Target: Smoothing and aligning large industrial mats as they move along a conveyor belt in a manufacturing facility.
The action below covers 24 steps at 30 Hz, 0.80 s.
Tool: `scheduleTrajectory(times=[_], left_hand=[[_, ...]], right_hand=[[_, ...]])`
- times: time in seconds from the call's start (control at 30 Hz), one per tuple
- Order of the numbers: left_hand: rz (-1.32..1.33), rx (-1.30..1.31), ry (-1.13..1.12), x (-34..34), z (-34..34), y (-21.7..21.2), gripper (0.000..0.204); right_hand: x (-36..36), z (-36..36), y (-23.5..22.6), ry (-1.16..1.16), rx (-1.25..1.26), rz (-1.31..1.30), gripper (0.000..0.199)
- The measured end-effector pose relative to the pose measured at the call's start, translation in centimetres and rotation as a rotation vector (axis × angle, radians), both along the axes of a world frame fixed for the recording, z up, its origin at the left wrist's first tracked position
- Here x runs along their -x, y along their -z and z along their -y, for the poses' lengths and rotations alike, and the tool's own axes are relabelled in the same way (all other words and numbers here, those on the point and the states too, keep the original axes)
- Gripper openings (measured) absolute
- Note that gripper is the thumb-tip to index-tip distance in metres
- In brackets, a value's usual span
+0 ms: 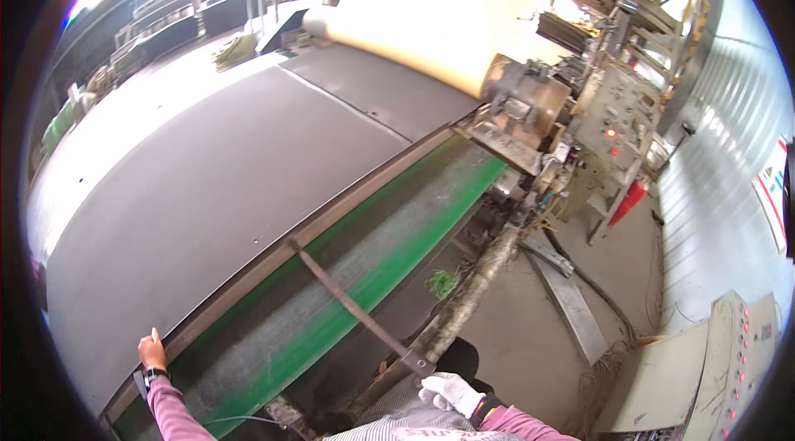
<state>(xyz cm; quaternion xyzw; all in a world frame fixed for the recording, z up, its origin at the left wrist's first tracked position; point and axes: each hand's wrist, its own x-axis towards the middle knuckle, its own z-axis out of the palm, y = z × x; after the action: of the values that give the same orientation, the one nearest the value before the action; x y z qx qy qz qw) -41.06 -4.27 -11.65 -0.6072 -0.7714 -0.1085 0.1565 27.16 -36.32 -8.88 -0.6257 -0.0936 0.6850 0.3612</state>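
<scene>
My left hand (152, 351), bare with a dark band at the wrist, is at the near edge of a wide dark grey sheet (207, 168). One finger points forward; the others are hard to make out, and no object shows in the hand. On my right hand (450, 395) is a white glove, its fingers closed round the near end of a long, flat brown metal bar (348, 302). From there the bar slants up and left across a green-edged conveyor belt (389, 263), its far tip at the brown rail (248, 269) bordering the sheet.
Beyond the sheet, a broad yellow web (422, 10) runs down to a roller. Machinery (530, 106) and a panel with red lights (611, 133) stand right of it. A metal plank (571, 308) lies on the floor; a control cabinet (696, 375) is at the lower right.
</scene>
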Motion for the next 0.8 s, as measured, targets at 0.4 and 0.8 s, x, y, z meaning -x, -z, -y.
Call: scheduleTrajectory(times=[0.4, 0.8], left_hand=[[0.212, 0.095, 0.407, -25.2, -4.7, -6.7, 0.051], [0.182, 0.23, 0.607, -45.9, -11.5, -8.1, 0.067]], right_hand=[[-0.6, -0.1, 0.2, 0.015, 0.038, -0.034, 0.025], [-0.9, 0.1, 2.9, 0.037, 0.039, -0.144, 0.019]])
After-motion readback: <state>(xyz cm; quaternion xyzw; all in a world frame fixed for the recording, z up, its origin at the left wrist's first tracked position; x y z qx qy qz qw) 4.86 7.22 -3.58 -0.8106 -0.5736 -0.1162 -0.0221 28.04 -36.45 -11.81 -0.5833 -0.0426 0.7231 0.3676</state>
